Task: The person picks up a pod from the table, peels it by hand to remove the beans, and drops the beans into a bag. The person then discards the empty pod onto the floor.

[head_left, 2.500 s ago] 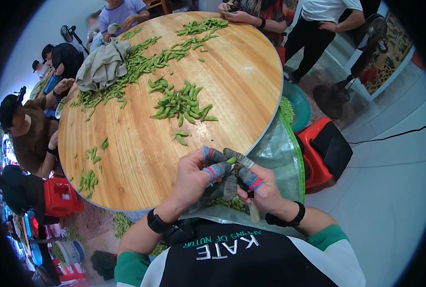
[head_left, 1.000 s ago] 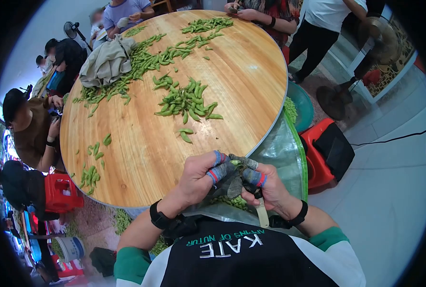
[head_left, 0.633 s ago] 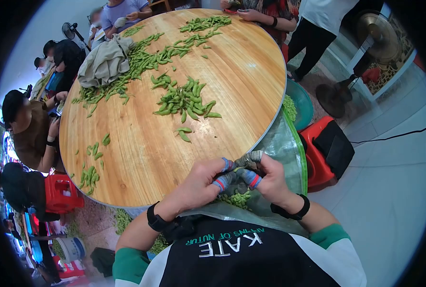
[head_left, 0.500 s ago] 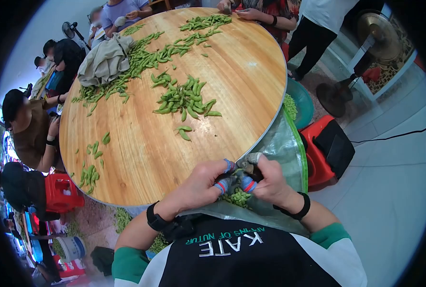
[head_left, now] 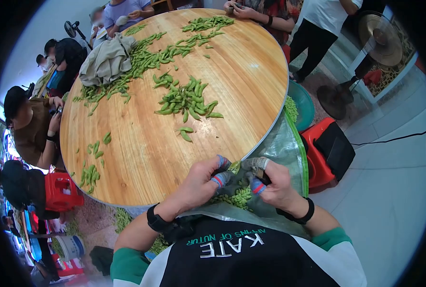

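Note:
My left hand [head_left: 205,176] is closed at the near edge of the round wooden table [head_left: 141,153], its wrapped fingertips pinching a small green pod [head_left: 235,167]. Just to the right, my right hand [head_left: 271,179] has its covered fingers curled together; what they hold, if anything, is too dark and small to name. Shelled green beans [head_left: 239,197] lie below both hands on a clear plastic sheet [head_left: 282,146]. A pile of green pods [head_left: 186,99] rests on the table beyond my hands.
A crumpled grey cloth [head_left: 106,61] lies at the far left of the table among more pods. A teal basin [head_left: 303,106] and a red stool [head_left: 316,143] stand at the right. Other people sit around the far and left sides. A fan [head_left: 335,98] stands at the right.
My hands have moved apart, with the right one shifted slightly right. A green pod now shows at my left fingertips, and more of the shelled beans below is visible.

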A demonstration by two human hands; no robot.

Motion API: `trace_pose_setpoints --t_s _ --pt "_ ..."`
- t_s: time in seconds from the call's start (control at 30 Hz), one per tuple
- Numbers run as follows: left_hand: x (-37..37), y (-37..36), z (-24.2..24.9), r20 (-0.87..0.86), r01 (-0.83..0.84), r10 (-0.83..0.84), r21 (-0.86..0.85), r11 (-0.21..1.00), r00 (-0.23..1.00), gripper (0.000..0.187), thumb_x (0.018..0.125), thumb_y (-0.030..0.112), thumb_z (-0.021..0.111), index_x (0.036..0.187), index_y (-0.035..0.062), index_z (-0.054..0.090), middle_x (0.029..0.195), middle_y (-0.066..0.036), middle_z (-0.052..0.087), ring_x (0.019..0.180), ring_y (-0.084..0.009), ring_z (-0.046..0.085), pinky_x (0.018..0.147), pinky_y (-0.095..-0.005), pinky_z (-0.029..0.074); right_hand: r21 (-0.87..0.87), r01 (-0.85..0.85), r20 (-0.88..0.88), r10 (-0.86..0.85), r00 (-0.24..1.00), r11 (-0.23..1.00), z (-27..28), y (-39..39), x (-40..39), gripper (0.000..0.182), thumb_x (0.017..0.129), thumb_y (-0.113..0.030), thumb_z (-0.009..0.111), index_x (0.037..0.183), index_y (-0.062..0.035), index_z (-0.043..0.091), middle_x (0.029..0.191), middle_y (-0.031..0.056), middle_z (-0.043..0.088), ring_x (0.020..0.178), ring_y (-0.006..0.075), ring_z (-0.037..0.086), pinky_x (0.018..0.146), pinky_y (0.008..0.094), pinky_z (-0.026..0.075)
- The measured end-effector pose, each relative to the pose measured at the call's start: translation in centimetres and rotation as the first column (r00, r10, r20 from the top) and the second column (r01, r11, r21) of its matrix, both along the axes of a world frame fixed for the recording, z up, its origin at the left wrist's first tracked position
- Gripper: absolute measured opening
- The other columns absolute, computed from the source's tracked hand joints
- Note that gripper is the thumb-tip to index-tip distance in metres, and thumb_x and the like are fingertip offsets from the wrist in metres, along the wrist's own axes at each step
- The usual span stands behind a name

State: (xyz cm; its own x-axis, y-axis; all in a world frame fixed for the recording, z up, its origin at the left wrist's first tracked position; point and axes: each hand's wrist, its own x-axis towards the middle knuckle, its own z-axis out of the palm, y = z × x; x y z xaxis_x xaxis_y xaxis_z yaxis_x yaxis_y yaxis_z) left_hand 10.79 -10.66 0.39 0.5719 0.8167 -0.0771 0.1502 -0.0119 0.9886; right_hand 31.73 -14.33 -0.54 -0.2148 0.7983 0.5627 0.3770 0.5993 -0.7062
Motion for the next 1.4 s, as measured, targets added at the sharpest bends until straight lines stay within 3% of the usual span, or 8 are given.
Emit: trace_pose_setpoints --t_s 0.33,0.43,0.53,0.7,0.83,1.0,1.27,1.4 --pt "0.3 -0.1 0.7 -0.09 -0.007 0.017 0.105 0.994 0.996 0.011 0.085 0.005 0.059 0.095 -0.0007 0.058 0.074 -0.003 0.054 0.07 -0.008 0.051 0.062 -0.0257 0.044 -0.432 -0.238 -0.369 0.07 0.927 0.87 -1.2 -0.3 -0.6 0.024 0.083 -0.008 0.067 0.103 0.0024 0.058 0.087 0.0064 0.065 0.074 0.0089 0.059 0.066 0.0252 0.048" --pt "-0.1 -0.4 0.4 -0.144 0.113 -0.051 0.456 0.883 0.988 0.02 0.072 0.001 0.062 0.092 0.0002 0.056 0.077 -0.017 0.056 0.071 -0.0345 0.059 0.063 -0.039 0.047 -0.628 -0.417 -0.488 0.085 0.869 0.657 -0.4 -0.1 0.3 0.021 0.085 -0.007 0.065 0.102 0.0019 0.058 0.089 0.0064 0.065 0.075 0.0089 0.059 0.067 0.0243 0.047" --pt "-1.8 -1.0 0.9 -0.238 0.128 0.025 0.603 0.787 0.971 0.023 0.071 0.0 0.06 0.094 0.0014 0.056 0.085 -0.016 0.055 0.08 -0.035 0.058 0.067 -0.0404 0.047 -0.588 -0.347 -0.279 0.219 0.935 0.731 0.0 -0.1 0.8 0.021 0.085 -0.007 0.064 0.104 0.0009 0.059 0.089 0.0077 0.065 0.077 0.0089 0.06 0.065 0.0242 0.047" --pt "-9.4 2.4 3.8 -0.559 0.29 0.739 0.829 0.479 0.376 0.035 0.063 -0.004 0.06 0.097 0.0033 0.061 0.094 -0.015 0.057 0.089 -0.0323 0.054 0.075 -0.0424 0.047 -0.38 -0.254 0.116 0.318 0.941 0.89 0.1 -0.3 0.7 0.034 0.087 -0.006 0.057 0.12 0.0007 0.056 0.084 0.0124 0.064 0.076 0.017 0.062 0.07 0.0318 0.05" --pt "-8.5 5.3 3.9 -0.435 0.171 0.505 0.857 0.487 0.745 0.025 0.065 -0.002 0.062 0.09 0.0016 0.062 0.093 -0.016 0.056 0.091 -0.0323 0.054 0.078 -0.0413 0.046 -0.631 -0.298 -0.176 0.242 0.954 0.716 0.7 -0.7 0.3 0.034 0.09 -0.008 0.053 0.124 -0.0018 0.053 0.079 0.0103 0.062 0.07 0.0171 0.06 0.062 0.0314 0.049" --pt "-5.4 9.1 0.3 -0.5 0.174 0.421 0.775 0.608 0.757 0.016 0.068 0.0 0.062 0.084 0.0005 0.06 0.087 -0.017 0.054 0.091 -0.0337 0.054 0.075 -0.0422 0.047 -0.662 -0.625 -0.741 -0.24 0.627 0.414 1.0 -1.7 -0.7 0.031 0.099 -0.021 0.039 0.125 -0.0051 0.046 0.069 0.0076 0.052 0.054 0.0125 0.046 0.044 0.0244 0.036" --pt "-4.4 9.3 -0.4 -0.45 0.165 0.45 0.825 0.541 0.772 0.013 0.072 0.004 0.06 0.084 -0.0012 0.058 0.086 -0.021 0.056 0.08 -0.0397 0.056 0.072 -0.0432 0.048 -0.616 -0.648 -0.786 -0.29 0.547 0.448 0.0 -3.3 -2.7 0.032 0.1 -0.029 0.037 0.121 -0.006 0.048 0.065 0.0076 0.05 0.047 0.0112 0.04 0.044 0.0225 0.035" --pt "-2.8 6.0 2.4 -0.228 -0.127 0.2 0.297 0.946 0.953 0.01 0.084 0.009 0.059 0.09 0.0007 0.06 0.079 -0.009 0.062 0.068 -0.0212 0.056 0.063 -0.0305 0.045 -0.674 -0.431 -0.601 -0.107 0.792 0.6 1.1 -1.6 -2.1 0.036 0.101 -0.026 0.036 0.128 -0.0054 0.047 0.065 0.0061 0.051 0.048 0.0088 0.041 0.044 0.0204 0.034"
